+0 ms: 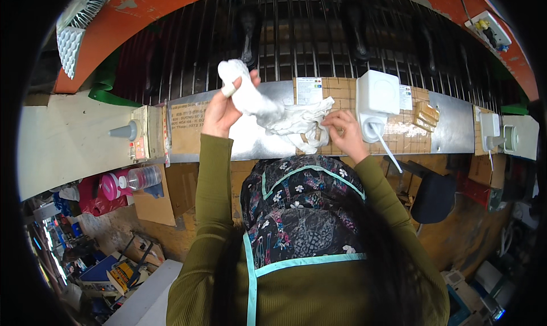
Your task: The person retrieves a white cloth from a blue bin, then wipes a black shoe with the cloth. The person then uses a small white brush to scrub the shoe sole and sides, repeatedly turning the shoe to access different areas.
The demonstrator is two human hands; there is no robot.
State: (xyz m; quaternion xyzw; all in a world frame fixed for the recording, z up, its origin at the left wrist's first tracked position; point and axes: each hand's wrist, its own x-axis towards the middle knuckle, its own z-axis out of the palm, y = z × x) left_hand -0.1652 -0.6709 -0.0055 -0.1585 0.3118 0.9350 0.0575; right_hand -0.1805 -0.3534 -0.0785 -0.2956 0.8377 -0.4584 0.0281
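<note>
My left hand (222, 110) is raised over the left part of the bench and grips a white knitted, sock-like piece (248, 95). Its rounded end stands up past my fingers, and the rest droops toward a loose heap of white knitted pieces (302, 123). At the heap's right edge, my right hand (345, 133) has its fingers bent and drawn together against the fabric. Exactly what lies between those fingertips is too small to make out. Just right of that hand stands a white box-shaped device (378, 95) with a round opening and a slanting white rod.
Cardboard (342, 104) covers part of the metal bench (245, 135). A small tan bundle (426, 116) lies at right. A grey cone (125, 131) juts from a box at left. Metal rods (290, 41) rise behind the bench; a dark chair (433, 198) stands below right.
</note>
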